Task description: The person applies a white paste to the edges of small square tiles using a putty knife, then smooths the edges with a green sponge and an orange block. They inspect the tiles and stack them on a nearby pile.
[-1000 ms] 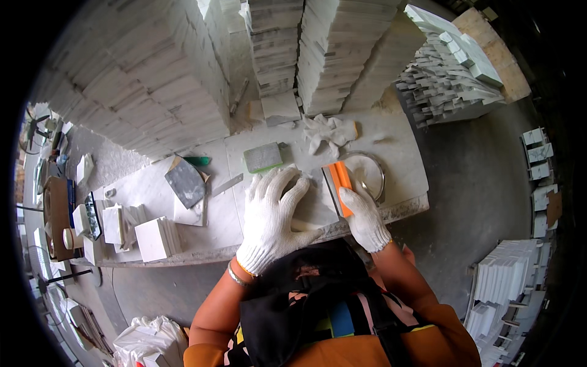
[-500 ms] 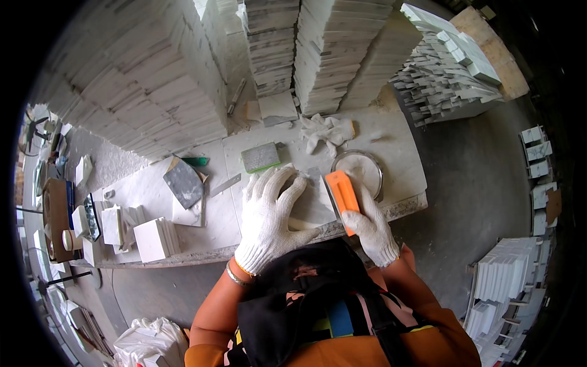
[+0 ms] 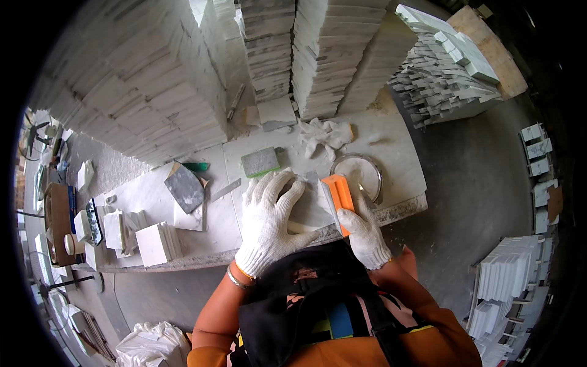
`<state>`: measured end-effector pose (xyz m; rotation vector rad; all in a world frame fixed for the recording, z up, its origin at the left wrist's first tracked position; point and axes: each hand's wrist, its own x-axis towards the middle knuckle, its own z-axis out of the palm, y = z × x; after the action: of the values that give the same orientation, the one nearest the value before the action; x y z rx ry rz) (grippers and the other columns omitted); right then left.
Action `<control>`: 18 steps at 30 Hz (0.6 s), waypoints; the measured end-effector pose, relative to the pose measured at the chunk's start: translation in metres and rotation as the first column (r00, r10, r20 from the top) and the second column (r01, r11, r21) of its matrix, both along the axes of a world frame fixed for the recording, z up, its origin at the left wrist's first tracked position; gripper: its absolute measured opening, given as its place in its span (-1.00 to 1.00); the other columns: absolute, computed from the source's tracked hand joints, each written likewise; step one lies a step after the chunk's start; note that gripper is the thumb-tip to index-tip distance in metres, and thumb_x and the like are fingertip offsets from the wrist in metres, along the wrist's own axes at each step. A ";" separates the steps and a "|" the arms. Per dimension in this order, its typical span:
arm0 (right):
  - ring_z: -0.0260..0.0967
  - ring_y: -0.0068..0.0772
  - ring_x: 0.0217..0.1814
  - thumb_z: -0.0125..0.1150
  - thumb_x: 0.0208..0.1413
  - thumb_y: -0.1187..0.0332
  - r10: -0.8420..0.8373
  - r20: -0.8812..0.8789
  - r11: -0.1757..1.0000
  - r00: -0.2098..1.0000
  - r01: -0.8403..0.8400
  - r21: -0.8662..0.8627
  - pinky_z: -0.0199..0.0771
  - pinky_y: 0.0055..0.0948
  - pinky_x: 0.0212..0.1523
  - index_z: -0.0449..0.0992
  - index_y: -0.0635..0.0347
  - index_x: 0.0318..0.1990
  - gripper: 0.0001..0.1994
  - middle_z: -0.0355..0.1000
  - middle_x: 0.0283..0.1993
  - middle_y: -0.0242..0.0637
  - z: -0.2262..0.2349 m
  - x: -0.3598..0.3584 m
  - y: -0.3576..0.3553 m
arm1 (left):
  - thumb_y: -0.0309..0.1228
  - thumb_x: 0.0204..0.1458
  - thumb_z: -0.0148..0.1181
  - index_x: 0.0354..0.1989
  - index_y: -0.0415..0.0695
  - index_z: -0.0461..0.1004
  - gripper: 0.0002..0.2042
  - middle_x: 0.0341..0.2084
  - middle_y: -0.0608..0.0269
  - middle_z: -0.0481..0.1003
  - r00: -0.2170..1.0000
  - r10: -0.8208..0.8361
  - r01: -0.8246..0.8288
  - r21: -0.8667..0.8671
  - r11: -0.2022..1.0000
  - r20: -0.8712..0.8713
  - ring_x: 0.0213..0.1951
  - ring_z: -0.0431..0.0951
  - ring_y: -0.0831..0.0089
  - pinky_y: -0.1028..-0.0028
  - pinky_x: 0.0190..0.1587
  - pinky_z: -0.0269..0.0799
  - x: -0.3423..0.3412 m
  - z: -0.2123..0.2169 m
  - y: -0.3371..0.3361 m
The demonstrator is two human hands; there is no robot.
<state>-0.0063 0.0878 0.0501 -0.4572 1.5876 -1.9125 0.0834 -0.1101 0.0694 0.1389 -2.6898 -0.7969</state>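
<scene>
My left hand [image 3: 268, 217], in a white knit glove, lies with its fingers spread at the left side of a thin grey piece [image 3: 310, 211], perhaps a tile, near the table's front edge. My right hand [image 3: 365, 232], gloved the same way, grips an orange sanding block [image 3: 340, 199] from its right side. The block stands tilted at the grey piece's right edge; what its underside touches is hidden. Behind my left fingers lies a grey abrasive pad [image 3: 260, 161] with a green edge. A round metal-rimmed dish [image 3: 378, 177] sits just beyond my right hand.
Tall stacks of pale stone strips [image 3: 147, 85] rise along the table's back. A spare white glove [image 3: 324, 136] lies behind the dish. Dark slab pieces [image 3: 184, 188], a flat metal strip [image 3: 226, 190] and white tiles [image 3: 156, 243] occupy the left. More tile stacks [image 3: 502, 269] stand at the right.
My right hand has shifted slightly left with the orange sanding block, which has turned a little more upright. My left hand stays almost in place.
</scene>
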 end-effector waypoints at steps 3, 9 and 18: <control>0.24 -0.39 0.38 0.19 0.30 0.16 -0.012 0.164 0.997 0.986 -0.001 0.076 0.21 -0.37 0.39 0.04 0.26 0.50 -0.27 0.25 0.40 -0.22 -0.016 -0.017 -0.013 | -0.09 -0.52 0.58 0.20 -0.04 0.45 -0.10 0.24 0.07 0.36 1.000 -0.009 0.009 -0.005 1.000 -0.006 0.28 0.31 -0.05 -0.11 0.36 0.10 -0.001 0.002 0.001; 0.23 -0.39 0.41 0.27 0.24 0.27 0.023 -0.037 0.990 0.999 -0.018 0.138 0.21 -0.36 0.38 0.10 0.31 0.48 -0.27 0.25 0.41 -0.15 0.000 -0.015 -0.003 | -0.11 -0.49 0.57 0.18 -0.05 0.46 -0.14 0.23 0.08 0.36 1.000 -0.011 0.011 0.002 1.000 -0.007 0.28 0.31 -0.05 -0.09 0.34 0.12 0.001 0.000 0.000; 0.24 -0.22 0.40 0.28 0.22 0.18 0.097 -0.438 0.964 0.894 0.026 0.266 0.19 -0.30 0.39 0.14 0.34 0.45 -0.26 0.24 0.40 0.02 -0.026 -0.062 -0.035 | -0.12 -0.54 0.59 0.16 -0.06 0.47 -0.12 0.25 0.06 0.37 0.999 -0.028 0.028 0.006 1.000 -0.019 0.29 0.31 -0.06 -0.09 0.33 0.14 -0.002 0.002 -0.001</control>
<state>-0.0688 0.0532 0.0245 -0.8498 2.0788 -1.6020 0.0812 -0.1106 0.0718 0.0954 -2.6777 -0.8104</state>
